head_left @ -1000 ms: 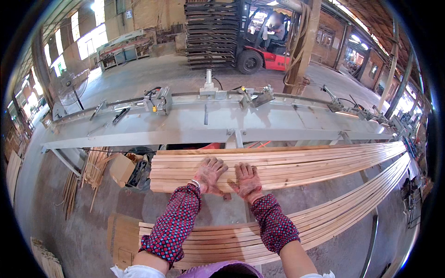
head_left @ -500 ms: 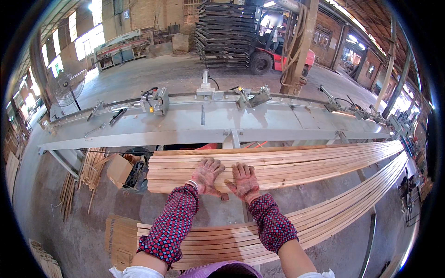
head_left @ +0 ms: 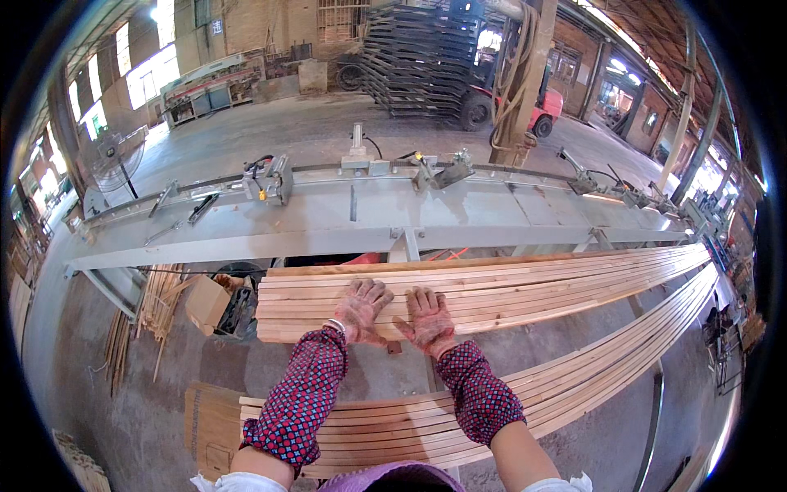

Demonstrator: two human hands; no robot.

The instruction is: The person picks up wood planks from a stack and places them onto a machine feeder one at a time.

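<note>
Both my hands lie flat on a row of long pale wooden strips [head_left: 525, 299], packed side by side below the metal bench. My left hand [head_left: 361, 312], in a stained work glove, has its fingers spread over the strips near their left end. Close beside it, my right hand [head_left: 426, 320] rests with fingers stretched out and thumb toward the left hand. Neither hand grips anything. Nearer to me, under my forearms, a second row of wooden strips [head_left: 385, 435] runs off to the far right, where the two rows draw together.
A long grey metal bench [head_left: 311, 242] with clamps [head_left: 279, 180] stands beyond the strips. On the floor at left are a cardboard box [head_left: 207, 303] and loose wood sticks [head_left: 161, 303]. A red forklift [head_left: 548, 107] carries a dark stack of racks [head_left: 418, 61]. A fan [head_left: 115, 160] stands far left.
The forklift and its stack of racks have moved to the right in the background. My hands stay on the strips in nearly the same place.
</note>
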